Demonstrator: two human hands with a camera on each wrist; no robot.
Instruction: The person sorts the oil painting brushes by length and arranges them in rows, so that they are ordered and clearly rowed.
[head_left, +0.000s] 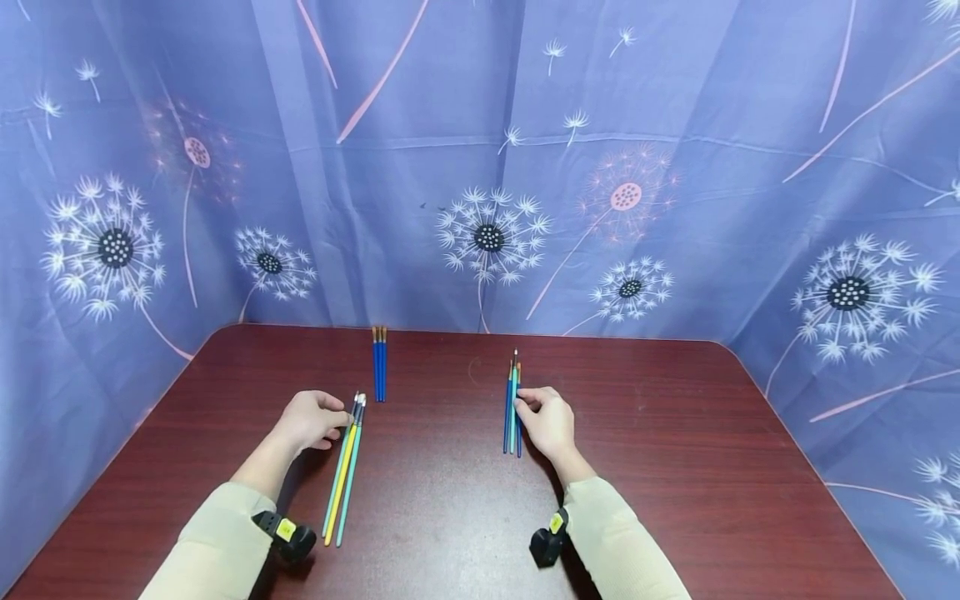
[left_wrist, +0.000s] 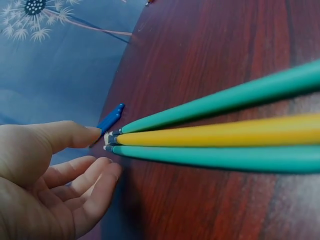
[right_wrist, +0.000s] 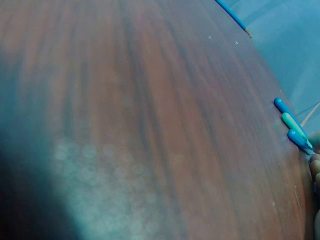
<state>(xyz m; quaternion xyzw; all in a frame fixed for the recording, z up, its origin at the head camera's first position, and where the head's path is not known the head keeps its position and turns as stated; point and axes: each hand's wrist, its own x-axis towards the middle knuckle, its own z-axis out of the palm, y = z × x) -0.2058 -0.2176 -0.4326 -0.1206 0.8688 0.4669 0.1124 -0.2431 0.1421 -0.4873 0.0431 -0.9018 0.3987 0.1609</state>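
Left hand (head_left: 311,421): fingers loosely bent, spread, gripping nothing, right at the head end of a yellow brush (head_left: 342,483) lying between two teal brushes (head_left: 349,483). Right hand (head_left: 550,423): thumb and index at a blue-teal-blue brush trio (head_left: 513,429); can't tell if pinched. Three blue brushes (head_left: 380,371) lie near table's (head_left: 675,467) far edge. Dandelion-print curtain (head_left: 420,183) behind.

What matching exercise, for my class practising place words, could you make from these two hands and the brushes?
1. yellow brush
2. all-blue group
3. right hand
4. left hand

A. at the blue-and-green group
B. between two green brushes
C. by the bristle ends of the yellow-and-green group
D. near the far edge of the table

Pairs: 1-B, 2-D, 3-A, 4-C
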